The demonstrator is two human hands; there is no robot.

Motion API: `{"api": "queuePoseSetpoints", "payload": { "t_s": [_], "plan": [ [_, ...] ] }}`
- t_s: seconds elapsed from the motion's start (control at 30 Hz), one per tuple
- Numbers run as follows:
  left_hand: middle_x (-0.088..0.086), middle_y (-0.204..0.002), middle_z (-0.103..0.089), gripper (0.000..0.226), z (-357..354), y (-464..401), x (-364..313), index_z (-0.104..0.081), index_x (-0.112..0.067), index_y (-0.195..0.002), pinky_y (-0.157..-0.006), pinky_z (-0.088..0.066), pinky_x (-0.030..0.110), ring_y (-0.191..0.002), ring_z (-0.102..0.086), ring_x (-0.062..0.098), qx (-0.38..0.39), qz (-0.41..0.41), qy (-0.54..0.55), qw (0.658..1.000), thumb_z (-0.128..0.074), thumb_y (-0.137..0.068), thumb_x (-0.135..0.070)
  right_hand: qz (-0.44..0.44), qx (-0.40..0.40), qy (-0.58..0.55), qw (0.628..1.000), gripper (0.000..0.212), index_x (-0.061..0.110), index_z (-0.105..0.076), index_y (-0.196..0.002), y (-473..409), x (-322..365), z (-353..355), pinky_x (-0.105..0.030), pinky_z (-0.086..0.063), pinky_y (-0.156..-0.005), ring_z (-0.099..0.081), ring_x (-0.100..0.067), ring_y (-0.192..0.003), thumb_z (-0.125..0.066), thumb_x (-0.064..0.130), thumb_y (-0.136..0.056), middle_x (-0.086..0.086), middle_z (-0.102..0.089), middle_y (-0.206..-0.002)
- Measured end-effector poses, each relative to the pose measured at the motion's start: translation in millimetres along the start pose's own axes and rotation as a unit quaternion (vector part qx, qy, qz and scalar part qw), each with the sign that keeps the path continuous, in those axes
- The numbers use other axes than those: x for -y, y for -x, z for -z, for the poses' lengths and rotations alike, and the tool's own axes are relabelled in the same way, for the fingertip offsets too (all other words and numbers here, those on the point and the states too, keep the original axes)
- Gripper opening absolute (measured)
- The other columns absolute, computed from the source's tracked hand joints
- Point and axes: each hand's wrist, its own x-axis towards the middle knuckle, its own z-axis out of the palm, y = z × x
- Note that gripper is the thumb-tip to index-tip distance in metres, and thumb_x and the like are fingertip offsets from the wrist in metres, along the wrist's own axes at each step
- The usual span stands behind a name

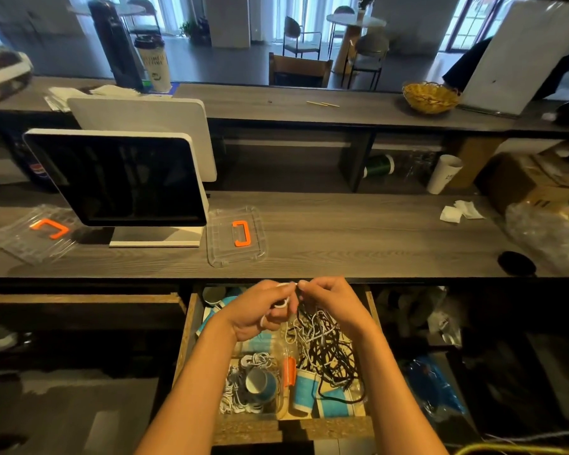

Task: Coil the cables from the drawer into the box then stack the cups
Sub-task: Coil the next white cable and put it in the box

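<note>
Monitor (pixel 119 182): stood on the left part of the lower counter (pixel 342 231), screen dark.
Clear lids: one with an orange handle (pixel 236 234) lay just right of the monitor's base; another (pixel 37 233) lay near the counter's left edge.
Crumpled tissues (pixel 461 210): lay toward the right edge.
Black round disc (pixel 516 263): sat near the front right corner.
Wicker basket (pixel 430 96): sat on the upper ledge, right side.
Tall paper cup (pixel 154 62): stood on the upper ledge, left.

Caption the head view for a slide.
Both hands coil a white cable above the open drawer of tangled cables.
</note>
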Motion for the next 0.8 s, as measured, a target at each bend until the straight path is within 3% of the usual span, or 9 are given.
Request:
{"api": "queuePoseSetpoints", "payload": {
  "t_s": [0.07,0.13,0.23,0.33,0.4,0.5,0.57,0.7,0.8],
  "plan": [
    [-0.001,-0.051,-0.037,0.041,5.5,0.2,0.2,-0.064,-0.006,-0.076,-0.04,-0.023,0.014,-0.045,-0.029,0.005,-0.062,-0.017,0.028,0.998,-0.046,-0.099,-0.035,-0.022,0.028,-0.005,0.999,0.025,0.004,-0.074,-0.082,1.5,0.1,4.2,-0.024,-0.038,-0.057,-0.041,-0.02,-0.059,-0.06,0.02,-0.097,-0.013,-0.048,-0.066],
    [0.001,-0.058,-0.052,0.044,10.7,1.3,-1.2,-0.069,-0.003,-0.087,-0.044,-0.032,0.016,-0.048,-0.039,0.006,-0.124,-0.014,-0.068,0.99,-0.042,-0.105,-0.032,-0.036,0.045,-0.006,0.998,0.021,0.006,-0.077,-0.089,2.6,-0.3,9.0,-0.02,-0.033,-0.052,-0.039,-0.011,-0.055,-0.06,0.016,-0.096,-0.01,-0.049,-0.064],
    [0.006,-0.084,-0.075,0.041,13.5,2.0,-2.2,-0.071,-0.006,-0.1,-0.071,-0.05,0.021,-0.075,-0.064,0.012,-0.195,-0.021,-0.163,0.967,-0.038,-0.107,-0.028,-0.041,0.053,-0.006,0.998,0.018,0.008,-0.078,-0.094,5.2,-1.4,12.6,-0.017,-0.03,-0.049,-0.04,-0.006,-0.053,-0.064,0.017,-0.089,-0.013,-0.055,-0.072],
    [0.017,-0.106,-0.074,0.04,8.3,-1.9,-2.9,-0.066,0.001,-0.111,-0.091,-0.055,0.038,-0.097,-0.071,0.024,-0.222,-0.067,0.1,0.968,-0.035,-0.108,-0.025,-0.036,0.003,-0.011,0.999,0.021,0.004,-0.078,-0.095,5.8,-2.3,11.7,-0.015,-0.028,-0.046,-0.039,-0.005,-0.051,-0.06,0.017,-0.095,-0.017,-0.056,-0.074],
    [0.019,-0.106,-0.073,0.04,3.0,-6.9,-5.1,-0.064,0.003,-0.111,-0.089,-0.056,0.043,-0.097,-0.073,0.026,-0.226,-0.115,0.285,0.924,-0.035,-0.108,-0.025,-0.034,-0.028,0.009,0.999,0.027,0.001,-0.077,-0.093,2.5,-3.4,8.1,-0.015,-0.028,-0.046,-0.036,-0.006,-0.049,-0.061,0.023,-0.096,-0.013,-0.051,-0.065],
    [0.009,-0.078,-0.069,0.037,4.6,-11.3,-9.5,-0.061,-0.005,-0.09,-0.072,-0.063,0.037,-0.07,-0.072,0.018,-0.236,-0.194,0.489,0.817,-0.037,-0.106,-0.028,-0.027,-0.011,0.045,0.999,0.025,0.009,-0.078,-0.088,0.1,-2.8,-0.1,-0.025,-0.034,-0.055,-0.043,-0.021,-0.062,-0.067,0.032,-0.091,-0.017,-0.058,-0.073],
    [-0.001,-0.063,-0.056,0.033,9.7,-10.5,-12.2,-0.056,-0.012,-0.085,-0.053,-0.054,0.024,-0.049,-0.054,0.007,-0.269,-0.211,0.517,0.785,-0.039,-0.106,-0.03,-0.019,-0.001,0.044,0.999,0.017,0.009,-0.078,-0.089,0.5,-2.1,0.0,-0.035,-0.046,-0.067,-0.055,-0.024,-0.072,-0.07,0.024,-0.089,-0.019,-0.07,-0.082],
    [0.0,-0.063,-0.054,0.034,11.8,-9.2,-3.6,-0.062,-0.009,-0.086,-0.046,-0.04,0.023,-0.045,-0.044,0.007,-0.454,-0.208,0.156,0.852,-0.04,-0.107,-0.026,0.005,0.039,0.094,0.995,0.009,0.009,-0.078,-0.092,4.8,2.4,2.0,-0.034,-0.052,-0.081,-0.062,-0.019,-0.078,-0.071,0.013,-0.088,-0.016,-0.073,-0.087],
    [0.006,-0.07,-0.064,0.035,10.0,-14.8,4.3,-0.068,-0.01,-0.085,-0.056,-0.041,0.028,-0.058,-0.056,0.016,-0.504,-0.172,-0.207,0.82,-0.043,-0.105,-0.025,0.026,0.084,0.14,0.986,0.011,0.014,-0.078,-0.094,7.3,8.6,-1.8,-0.021,-0.05,-0.074,-0.064,-0.006,-0.073,-0.069,0.01,-0.089,0.001,-0.074,-0.079]
  ]
}}
